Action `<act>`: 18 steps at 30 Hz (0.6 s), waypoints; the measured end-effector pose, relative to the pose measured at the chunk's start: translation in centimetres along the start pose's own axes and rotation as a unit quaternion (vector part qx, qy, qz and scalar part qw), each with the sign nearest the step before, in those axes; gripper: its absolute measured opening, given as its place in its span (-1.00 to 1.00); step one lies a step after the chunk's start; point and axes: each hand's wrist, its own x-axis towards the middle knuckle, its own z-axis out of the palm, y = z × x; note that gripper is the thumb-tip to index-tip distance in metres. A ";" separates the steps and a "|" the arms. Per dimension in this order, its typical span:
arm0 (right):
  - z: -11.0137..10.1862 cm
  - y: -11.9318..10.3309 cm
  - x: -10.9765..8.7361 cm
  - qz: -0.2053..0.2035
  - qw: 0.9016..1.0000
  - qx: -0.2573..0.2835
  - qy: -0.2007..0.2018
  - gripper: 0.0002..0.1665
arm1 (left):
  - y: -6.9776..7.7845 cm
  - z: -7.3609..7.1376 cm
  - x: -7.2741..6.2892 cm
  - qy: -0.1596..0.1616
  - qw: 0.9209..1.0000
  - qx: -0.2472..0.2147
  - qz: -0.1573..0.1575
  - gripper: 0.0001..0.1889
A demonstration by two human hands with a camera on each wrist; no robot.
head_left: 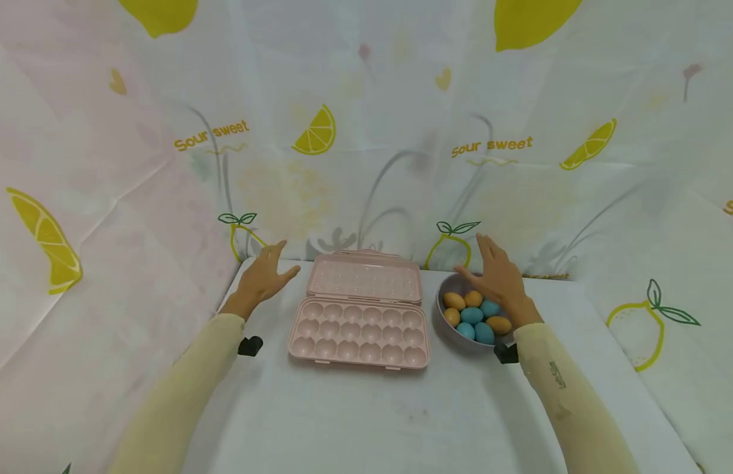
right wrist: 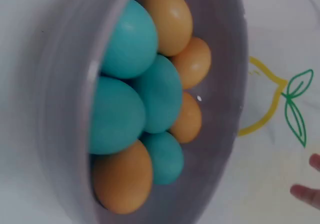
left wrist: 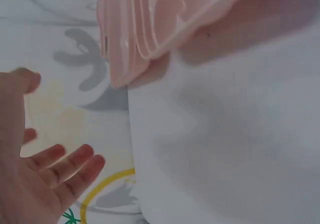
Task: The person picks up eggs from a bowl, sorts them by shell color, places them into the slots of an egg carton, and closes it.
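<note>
A pink egg carton [head_left: 359, 354] lies opened flat on the white table, its rows of cups bare and its lid [head_left: 364, 276] folded back. To its right stands a grey bowl [head_left: 455, 341] holding several brown eggs [right wrist: 165, 20] and several blue eggs [right wrist: 117, 115]. My left hand [head_left: 264, 278] hovers left of the carton with its fingers spread, touching nothing. Over the bowl's far right side my right hand [head_left: 496, 280] is raised, fingers extended and holding nothing; it hides part of the bowl and its eggs. In the right wrist view only fingertips [right wrist: 305, 194] show.
White cloth printed with lemons [head_left: 315, 131] hangs behind the table and at both sides. The white tabletop [head_left: 366, 421] stretches in front of the carton and bowl. A black wrist strap piece [head_left: 250, 345] shows under the left wrist.
</note>
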 end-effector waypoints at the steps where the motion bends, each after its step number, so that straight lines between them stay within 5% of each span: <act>1: 0.3 0.1 -0.2 0.003 1.000 0.015 -0.007 0.07 | 0.0 0.2 -0.2 -0.012 1.000 -0.021 -0.009 -0.23; 8: 2.4 0.2 -1.6 0.036 0.992 0.085 -0.089 -0.13 | -0.1 1.9 -1.5 -0.069 0.987 -0.140 -0.049 -0.49; 14: 4.3 0.1 -2.3 0.036 0.989 0.103 -0.101 -0.33 | -0.9 3.4 -3.1 -0.105 0.955 -0.257 -0.106 -0.56; 18: 5.2 0.3 -2.0 0.017 0.991 0.093 -0.091 -0.45 | -1.2 4.5 -4.0 -0.143 0.928 -0.326 -0.111 -0.56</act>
